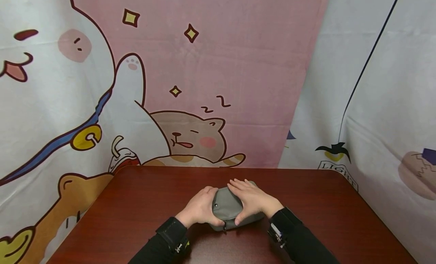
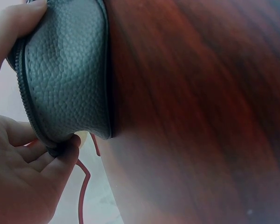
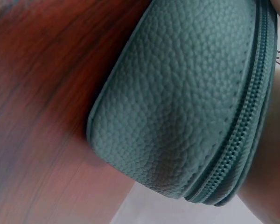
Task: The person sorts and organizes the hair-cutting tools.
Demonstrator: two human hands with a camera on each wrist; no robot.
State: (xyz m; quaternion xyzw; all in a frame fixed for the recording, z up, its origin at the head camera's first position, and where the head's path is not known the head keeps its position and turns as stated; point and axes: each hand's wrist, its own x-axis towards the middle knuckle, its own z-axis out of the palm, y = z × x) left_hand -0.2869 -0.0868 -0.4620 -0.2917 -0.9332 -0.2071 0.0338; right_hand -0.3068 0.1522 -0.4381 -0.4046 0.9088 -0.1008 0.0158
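A grey-green zippered pouch [image 1: 226, 203] of pebbled, leather-like material lies on the brown table. My left hand [image 1: 201, 207] grips its left end, the thumb at the front near the zipper pull [image 1: 224, 227]. In the left wrist view, the thumb rests by the zipper edge of the pouch [image 2: 67, 70] and the other fingers bend against its end. My right hand [image 1: 253, 199] spans the right part, thumb towards the front and fingers over the far side. The right wrist view shows the pouch's side [image 3: 177, 102] and closed-looking zipper [image 3: 238, 135]; most of that hand is hidden there.
The dark red-brown wooden table [image 1: 136, 218] has its far edge just beyond the pouch. A cartoon-printed cloth [image 1: 238, 67] hangs behind, and a pale printed cloth [image 1: 385, 105] hangs on the right.
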